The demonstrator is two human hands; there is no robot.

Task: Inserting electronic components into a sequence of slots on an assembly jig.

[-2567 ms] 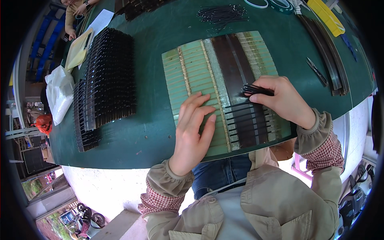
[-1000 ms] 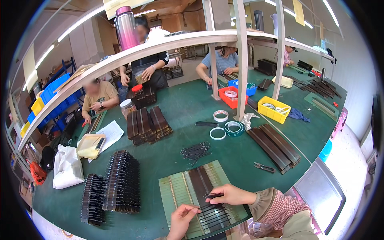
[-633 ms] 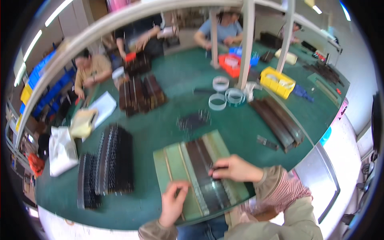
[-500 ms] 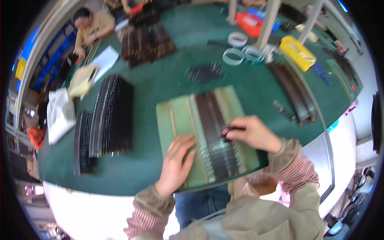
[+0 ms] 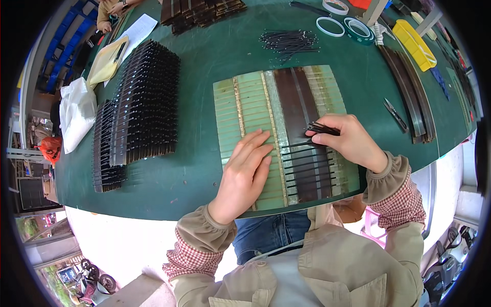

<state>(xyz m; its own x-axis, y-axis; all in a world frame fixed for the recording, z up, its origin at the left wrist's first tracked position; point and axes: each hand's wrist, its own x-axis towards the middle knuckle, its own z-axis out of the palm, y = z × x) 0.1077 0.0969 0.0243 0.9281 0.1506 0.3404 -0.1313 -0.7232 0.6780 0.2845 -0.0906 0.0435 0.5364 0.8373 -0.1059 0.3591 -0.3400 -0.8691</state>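
A pale green slotted board (image 5: pixel 230 110) lies in front of me, with a dark brown strip (image 5: pixel 292 97) running lengthwise over it. Several thin black rods (image 5: pixel 307 173) lie side by side across the near half of the strip. My right hand (image 5: pixel 350 138) pinches a small bundle of black rods (image 5: pixel 323 129) above the strip's right side. Resting on the board left of the strip, my left hand (image 5: pixel 244 171) has its fingers stretched out, fingertips by the raised ridge (image 5: pixel 271 115). Whether a rod touches those fingertips I cannot tell.
Left stand tall stacks of rod-filled strips (image 5: pixel 146 102) beside a white bag (image 5: pixel 77 112). Beyond the board lies a loose pile of rods (image 5: pixel 290 41). Tape rolls (image 5: pixel 330 26), a yellow bin (image 5: pixel 414 45), brown strips (image 5: pixel 409 97) and tweezers (image 5: pixel 395 115) are at right.
The whole view has shifted and sharpened, with the table higher in the picture. My left fingers have moved closer to the ridge beside the strip. My right hand still holds black rods.
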